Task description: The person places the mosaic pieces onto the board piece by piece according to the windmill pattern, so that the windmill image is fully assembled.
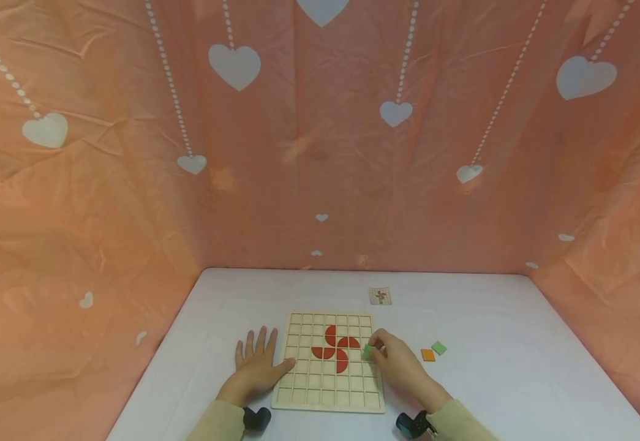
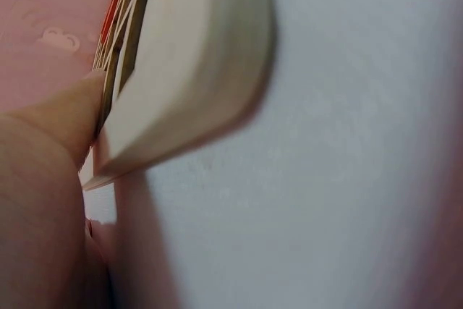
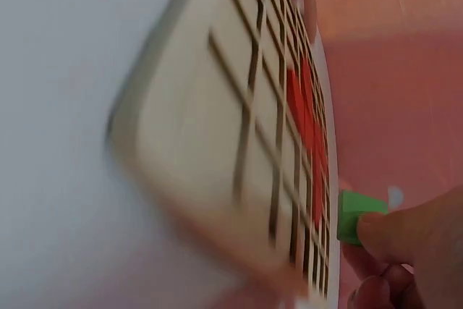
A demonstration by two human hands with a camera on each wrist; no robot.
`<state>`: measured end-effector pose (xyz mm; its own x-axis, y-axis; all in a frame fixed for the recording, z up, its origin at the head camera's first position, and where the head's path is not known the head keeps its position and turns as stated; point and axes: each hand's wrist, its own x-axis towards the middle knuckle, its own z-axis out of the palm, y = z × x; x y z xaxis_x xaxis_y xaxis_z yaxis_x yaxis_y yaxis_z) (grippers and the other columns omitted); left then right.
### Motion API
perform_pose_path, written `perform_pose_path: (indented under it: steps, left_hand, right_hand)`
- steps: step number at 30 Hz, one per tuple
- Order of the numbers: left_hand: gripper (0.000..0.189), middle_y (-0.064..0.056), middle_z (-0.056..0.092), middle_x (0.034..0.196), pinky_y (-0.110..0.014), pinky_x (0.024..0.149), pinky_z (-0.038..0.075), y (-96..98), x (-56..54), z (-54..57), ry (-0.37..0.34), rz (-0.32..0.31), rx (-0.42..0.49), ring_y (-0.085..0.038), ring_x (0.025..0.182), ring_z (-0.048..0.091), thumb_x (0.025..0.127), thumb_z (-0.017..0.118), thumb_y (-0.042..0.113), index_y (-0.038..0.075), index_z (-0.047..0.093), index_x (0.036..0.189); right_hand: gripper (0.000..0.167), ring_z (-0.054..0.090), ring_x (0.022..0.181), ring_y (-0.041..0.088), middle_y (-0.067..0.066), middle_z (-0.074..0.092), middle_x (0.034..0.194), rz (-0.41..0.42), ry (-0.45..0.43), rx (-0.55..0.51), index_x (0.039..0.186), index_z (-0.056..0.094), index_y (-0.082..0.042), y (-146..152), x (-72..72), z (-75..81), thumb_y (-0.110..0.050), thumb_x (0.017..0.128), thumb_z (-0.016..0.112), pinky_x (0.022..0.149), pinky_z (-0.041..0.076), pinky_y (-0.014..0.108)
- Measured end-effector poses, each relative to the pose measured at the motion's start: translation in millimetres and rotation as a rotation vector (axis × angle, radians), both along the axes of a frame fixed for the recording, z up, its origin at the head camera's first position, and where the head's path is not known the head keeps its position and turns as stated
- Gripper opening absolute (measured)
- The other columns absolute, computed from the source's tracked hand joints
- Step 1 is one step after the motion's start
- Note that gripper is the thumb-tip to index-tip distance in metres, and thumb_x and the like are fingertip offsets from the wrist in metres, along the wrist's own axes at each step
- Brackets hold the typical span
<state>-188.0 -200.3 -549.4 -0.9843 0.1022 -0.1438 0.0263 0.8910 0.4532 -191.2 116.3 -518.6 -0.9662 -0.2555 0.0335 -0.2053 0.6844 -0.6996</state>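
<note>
A wooden grid board (image 1: pixel 303 398) lies on the table, with several red quarter-round pieces (image 1: pixel 342 361) forming a pinwheel in its middle. My left hand (image 1: pixel 258 367) is spread flat at the board's left side, its thumb resting on the edge; the left wrist view shows that thumb (image 2: pixel 69 110) against the board's rim. My right hand (image 1: pixel 399 364) pinches a green square tile (image 3: pixel 354 215) between thumb and fingers over the board's right edge. Right of that hand, an orange tile (image 1: pixel 428 355) and another green tile (image 1: pixel 438 348) lie on the table.
Behind the board lies a small pattern card (image 1: pixel 380 296) printed with a pinwheel on a grid. The white tabletop (image 1: pixel 490 318) is enclosed by an orange-pink curtain (image 1: pixel 320 153) with white hearts. Dark wrist devices (image 1: pixel 257 419) sit beside both sleeves.
</note>
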Motion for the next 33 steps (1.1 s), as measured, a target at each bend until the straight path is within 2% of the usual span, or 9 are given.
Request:
perform_pose_path:
  steps: [6,13,20,26,33]
  left_hand:
    - [0.093,-0.024,0.004,0.159,-0.062,0.107,-0.015,0.9,0.6,-1.0,-0.004,0.002,0.003,-0.047,0.142,-0.011,0.090,0.050,0.063,0.004,0.017,0.154]
    - [0.094,-0.024,0.004,0.159,-0.062,0.107,-0.016,0.3,-0.9,-0.5,-0.004,0.010,0.001,-0.047,0.142,-0.010,0.090,0.050,0.064,0.003,0.018,0.154]
    - [0.094,-0.025,0.005,0.158,-0.062,0.107,-0.015,0.9,-0.5,-1.2,-0.004,0.012,0.002,-0.048,0.142,-0.010,0.090,0.051,0.063,0.003,0.019,0.154]
    - [0.093,-0.025,0.005,0.158,-0.062,0.107,-0.015,1.6,0.2,0.7,-0.006,0.005,0.014,-0.048,0.142,-0.009,0.090,0.051,0.063,0.002,0.019,0.153]
    - [0.094,-0.025,0.005,0.158,-0.062,0.107,-0.015,1.4,-0.3,-1.1,-0.009,0.010,0.008,-0.047,0.142,-0.009,0.090,0.051,0.063,0.002,0.019,0.154]
  right_hand:
    - [0.004,0.050,0.072,0.010,-0.006,0.060,0.091,0.102,0.033,-0.023,0.099,0.057,-0.014,-26,4.9,-3.1,-0.013,0.096,0.060,0.064,0.045,0.028]
    - [0.003,0.052,0.070,0.006,-0.010,0.059,0.090,0.161,0.039,-0.058,0.098,0.058,-0.016,-49,9.3,-6.8,-0.016,0.097,0.060,0.062,0.046,0.026]
    - [0.005,0.057,0.090,0.007,-0.012,0.060,0.096,0.165,0.101,-0.005,0.095,0.059,-0.020,-64,12.4,-9.9,-0.019,0.095,0.063,0.080,0.051,0.036]
    - [0.005,0.053,0.081,0.006,-0.014,0.057,0.090,0.168,0.106,0.022,0.093,0.060,-0.020,-67,11.7,-14.2,-0.019,0.094,0.065,0.074,0.049,0.031]
    - [0.006,0.051,0.080,0.006,-0.012,0.054,0.092,0.138,0.120,0.047,0.095,0.062,-0.020,-67,10.1,-18.2,-0.021,0.092,0.068,0.073,0.048,0.030]
